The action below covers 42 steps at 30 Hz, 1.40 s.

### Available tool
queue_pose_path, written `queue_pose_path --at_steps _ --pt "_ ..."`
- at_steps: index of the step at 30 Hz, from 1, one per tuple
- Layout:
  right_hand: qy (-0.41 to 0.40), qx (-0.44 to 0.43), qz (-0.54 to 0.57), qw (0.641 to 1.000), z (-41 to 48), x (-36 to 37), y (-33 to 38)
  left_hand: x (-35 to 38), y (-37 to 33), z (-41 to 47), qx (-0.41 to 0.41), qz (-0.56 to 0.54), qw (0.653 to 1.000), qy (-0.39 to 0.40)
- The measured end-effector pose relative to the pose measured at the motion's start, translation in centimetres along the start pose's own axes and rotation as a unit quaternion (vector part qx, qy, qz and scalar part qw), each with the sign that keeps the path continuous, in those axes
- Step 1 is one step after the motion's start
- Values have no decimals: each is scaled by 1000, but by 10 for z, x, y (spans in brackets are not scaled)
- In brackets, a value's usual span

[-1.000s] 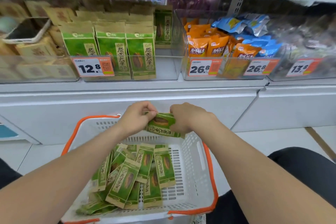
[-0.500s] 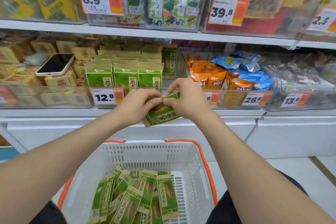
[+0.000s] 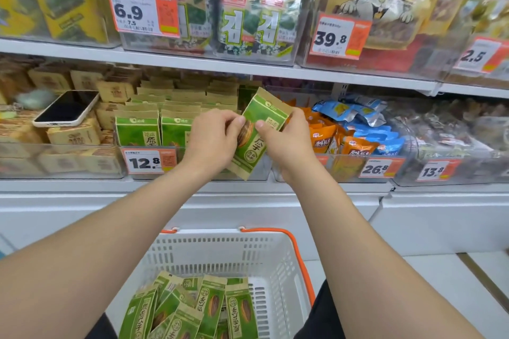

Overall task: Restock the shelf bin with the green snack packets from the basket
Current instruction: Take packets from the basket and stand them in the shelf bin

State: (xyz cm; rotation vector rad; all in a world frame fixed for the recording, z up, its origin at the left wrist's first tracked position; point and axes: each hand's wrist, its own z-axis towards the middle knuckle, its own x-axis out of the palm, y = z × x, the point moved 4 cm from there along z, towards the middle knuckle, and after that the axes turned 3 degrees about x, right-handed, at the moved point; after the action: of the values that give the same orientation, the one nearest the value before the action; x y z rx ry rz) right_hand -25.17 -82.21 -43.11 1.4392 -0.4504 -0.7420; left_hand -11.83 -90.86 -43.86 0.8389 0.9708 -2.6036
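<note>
Placing step: gripping one green snack packet (image 3: 257, 132) in left hand (image 3: 213, 140) and right hand (image 3: 287, 143), pinching its sides between thumbs and fingers, tilted, held up at the right end of the shelf bin (image 3: 261, 170) front edge, well above the basket (image 3: 278, 256). Next move, likely: straighten upright, slot behind the front wall beside the standing packets (image 3: 137, 131), release, then reach down for the loose packets (image 3: 198, 308) heaped at the basket's near left corner.
</note>
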Motion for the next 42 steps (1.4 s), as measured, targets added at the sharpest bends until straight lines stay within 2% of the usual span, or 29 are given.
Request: queue_pose_path --at_steps 3,6,8,11,13,17,20,26,29,33,36,40,42 --pt "-54 -140 -96 984 -1 -5 11 -3 -2 4 91 163 982 -20" --pt "-94 -275 -113 950 -5 -9 24 6 9 6 92 250 963 32" --pt "-95 -305 -135 938 0 -10 24 11 17 8 87 286 951 80" --pt "-40 -263 -206 942 16 -9 5 15 23 11 103 324 935 105" --pt "1 -235 -280 931 27 -4 -9 16 25 12 109 344 927 99" --pt "-23 -266 -486 833 39 13 -14 10 33 13 86 359 927 70" --pt "-38 -269 -591 759 47 29 -10 5 39 13 101 367 921 84" --pt "-40 -220 -683 695 83 54 6 5 43 13 136 393 905 90" --pt "-38 -179 -699 691 108 62 8 7 46 15 134 399 903 91" --pt "-21 -165 -716 678 133 87 7 11 47 15 134 401 902 84" --pt "-73 -180 -713 674 148 92 4 11 50 16 139 392 906 78" --pt "-148 -196 -722 647 164 97 -7 11 51 17 143 384 909 72" --pt "-168 -201 -701 663 162 99 -9 11 52 17 143 384 909 73"
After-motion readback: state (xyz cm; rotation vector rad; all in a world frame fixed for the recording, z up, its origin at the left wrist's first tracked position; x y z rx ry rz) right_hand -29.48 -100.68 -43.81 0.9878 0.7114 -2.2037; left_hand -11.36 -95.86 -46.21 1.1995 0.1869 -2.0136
